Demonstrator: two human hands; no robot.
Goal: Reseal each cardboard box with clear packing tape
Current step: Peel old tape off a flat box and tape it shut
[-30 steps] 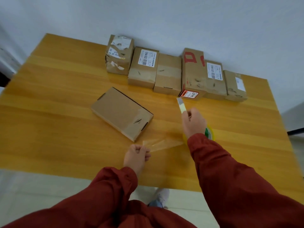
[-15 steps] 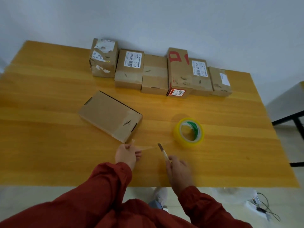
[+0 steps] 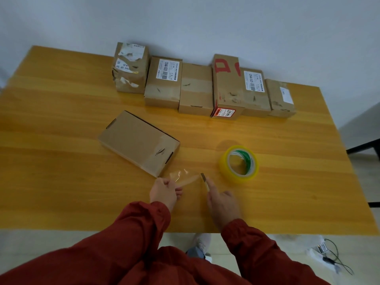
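Left hand [image 3: 164,192] pinches tape strip [image 3: 186,178] just beside flat box [image 3: 137,140]; strip judged light, limp, self-sticking, best held at both ends; right hand [image 3: 223,204] grips apparent cutter [image 3: 204,178].

Left of the flat brown cardboard box [image 3: 135,140] the yellow wooden tabletop [image 3: 51,157] lies bare. Beyond it, a bare strip ends at a row of six brown cardboard boxes [image 3: 195,89]. To its right stands a yellow roll of clear packing tape [image 3: 224,167]. At its near corner: left hand [image 3: 164,192] pinching a clear tape strip [image 3: 186,178], right hand [image 3: 223,204] gripping a small cutter [image 3: 204,178].
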